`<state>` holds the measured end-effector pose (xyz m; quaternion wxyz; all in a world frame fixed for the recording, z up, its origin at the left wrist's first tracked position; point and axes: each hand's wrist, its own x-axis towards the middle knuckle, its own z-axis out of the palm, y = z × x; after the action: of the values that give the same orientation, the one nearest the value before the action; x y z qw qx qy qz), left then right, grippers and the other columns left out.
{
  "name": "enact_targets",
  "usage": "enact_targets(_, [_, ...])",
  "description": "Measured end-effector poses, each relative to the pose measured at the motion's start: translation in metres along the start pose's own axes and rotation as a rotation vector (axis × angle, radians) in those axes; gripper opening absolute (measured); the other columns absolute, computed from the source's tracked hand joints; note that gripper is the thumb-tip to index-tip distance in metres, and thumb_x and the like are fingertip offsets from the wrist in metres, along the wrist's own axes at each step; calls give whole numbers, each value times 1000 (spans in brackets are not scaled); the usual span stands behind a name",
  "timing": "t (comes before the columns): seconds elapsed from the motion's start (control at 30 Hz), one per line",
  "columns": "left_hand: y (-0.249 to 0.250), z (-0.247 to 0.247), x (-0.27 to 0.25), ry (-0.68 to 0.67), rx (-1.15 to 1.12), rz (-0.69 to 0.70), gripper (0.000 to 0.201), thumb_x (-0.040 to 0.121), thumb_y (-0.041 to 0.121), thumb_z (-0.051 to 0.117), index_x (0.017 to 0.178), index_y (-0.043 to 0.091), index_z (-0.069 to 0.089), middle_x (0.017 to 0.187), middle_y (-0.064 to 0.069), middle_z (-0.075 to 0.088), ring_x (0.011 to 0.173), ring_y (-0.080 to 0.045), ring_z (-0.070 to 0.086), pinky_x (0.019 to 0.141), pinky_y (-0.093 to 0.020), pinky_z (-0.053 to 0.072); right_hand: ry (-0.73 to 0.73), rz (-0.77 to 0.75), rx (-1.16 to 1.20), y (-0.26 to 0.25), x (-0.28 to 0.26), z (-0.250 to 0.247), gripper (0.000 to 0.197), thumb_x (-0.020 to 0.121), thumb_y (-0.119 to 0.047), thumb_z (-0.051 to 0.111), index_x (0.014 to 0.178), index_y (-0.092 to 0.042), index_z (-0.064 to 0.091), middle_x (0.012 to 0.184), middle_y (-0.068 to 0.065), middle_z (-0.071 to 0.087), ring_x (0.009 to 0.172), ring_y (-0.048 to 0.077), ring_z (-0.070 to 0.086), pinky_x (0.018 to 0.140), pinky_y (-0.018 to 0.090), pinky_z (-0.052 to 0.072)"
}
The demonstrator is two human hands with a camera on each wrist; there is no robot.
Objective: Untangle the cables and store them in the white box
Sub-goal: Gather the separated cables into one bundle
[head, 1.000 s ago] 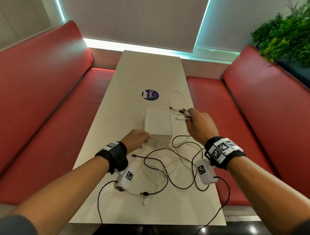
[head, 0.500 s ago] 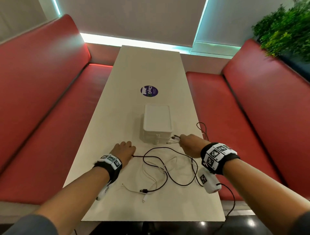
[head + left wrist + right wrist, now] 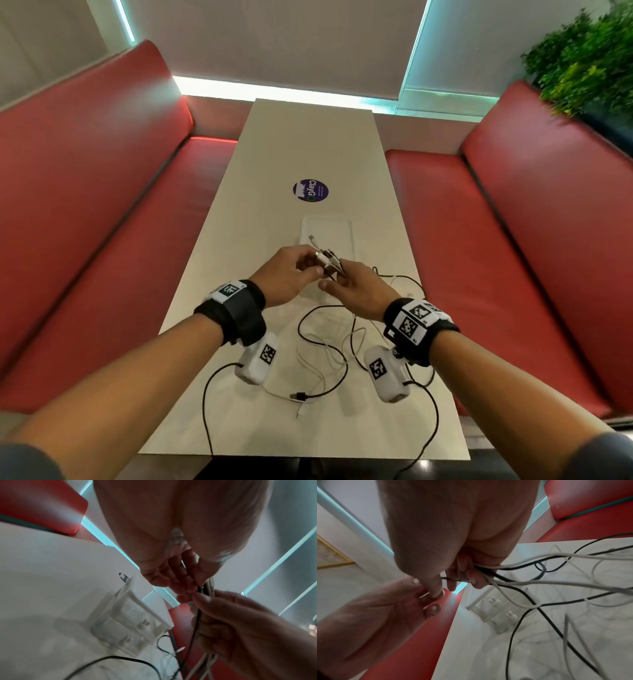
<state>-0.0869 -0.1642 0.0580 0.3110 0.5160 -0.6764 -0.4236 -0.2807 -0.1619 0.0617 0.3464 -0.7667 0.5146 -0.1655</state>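
Observation:
A bundle of black and white cable ends (image 3: 328, 262) is held just above the near side of the white box (image 3: 337, 233). My right hand (image 3: 334, 279) grips the bundle, fingers curled round black and white strands (image 3: 488, 573). My left hand (image 3: 317, 267) meets it from the left and pinches the plug ends (image 3: 208, 586). The rest of the cables (image 3: 322, 346) trail down in tangled loops onto the table between my wrists, ending in a black plug (image 3: 298, 396). The closed white box (image 3: 130, 622) has a lid and small knobs on its front (image 3: 498, 609).
The long white table (image 3: 274, 137) carries a round purple sticker (image 3: 310, 190) beyond the box. Red benches stand on the left (image 3: 102, 205) and right (image 3: 513, 222). A green plant (image 3: 589, 58) is at the far right. A black wrist-camera cord (image 3: 205, 411) hangs over the near table edge.
My left hand left the table by the black cable end and rose to meet the right hand. The right hand lifted the cable ends from in front of the box up over it.

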Motion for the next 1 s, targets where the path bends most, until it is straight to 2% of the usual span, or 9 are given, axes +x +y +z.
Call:
enact_targets(0.1, [7,7,1,77,-184,-59,21,92,11,66,111,16,59,104,-3,72,97,-19,68,79,-25,52,44,10,76,-3,1,-6,20,101,-36,54,89,-25,66,64,-12,55,57,8,47,59,28,40])
enact_targets(0.17, [8,11,0,34,-249,-122,31,89,9,69,115,15,53,111,-4,68,99,-20,67,78,-28,53,66,-8,113,-9,1,-12,27,103,-37,52,88,-22,68,56,-15,54,51,5,44,56,29,39])
enact_targets(0.3, [8,35,-5,-296,-30,-131,32,90,31,71,120,23,61,115,15,63,101,-7,64,87,-24,50,90,-43,182,-25,1,-29,29,103,-35,52,87,-20,71,59,-18,59,55,-1,51,61,18,41])
enact_targets(0.43, [6,55,-6,-227,-54,-75,23,102,33,50,102,14,63,94,7,64,85,-8,59,80,-23,45,119,-81,115,-35,-2,-42,34,105,-39,47,82,-21,66,65,-8,47,55,5,41,60,25,35])
enact_targets(0.6, [-17,54,-3,-285,238,-81,27,105,28,41,98,13,62,99,-1,67,94,-21,63,86,-31,49,176,-24,165,-26,-5,-46,40,108,-40,38,79,-17,53,76,-2,53,65,12,46,66,30,39])
enact_targets(0.7, [-55,43,-11,-329,449,-213,22,103,24,42,99,14,62,108,-8,65,100,-25,60,87,-33,45,261,-26,320,-28,-7,-64,39,109,-36,37,79,-14,48,74,4,47,63,17,41,62,33,40])
enact_targets(0.83, [-85,28,-22,-279,362,-345,20,101,22,46,88,19,62,92,-1,67,89,-21,65,76,-26,48,256,2,546,-25,-6,-82,37,107,-36,41,75,-18,45,63,-6,44,65,19,51,86,46,57])
enact_targets(0.9, [-79,30,-20,-216,165,-335,21,101,21,47,89,15,63,90,-6,71,80,-20,68,71,-29,55,130,58,638,-27,-10,-76,35,108,-33,43,77,-15,46,61,-4,39,56,19,47,75,44,61])
enact_targets(1.0, [-63,33,-12,-192,3,-248,17,101,19,51,106,14,66,95,-9,74,81,-16,71,75,-30,58,-31,50,335,-32,-12,-52,34,106,-36,46,80,-15,52,64,-2,43,54,16,41,52,32,47])
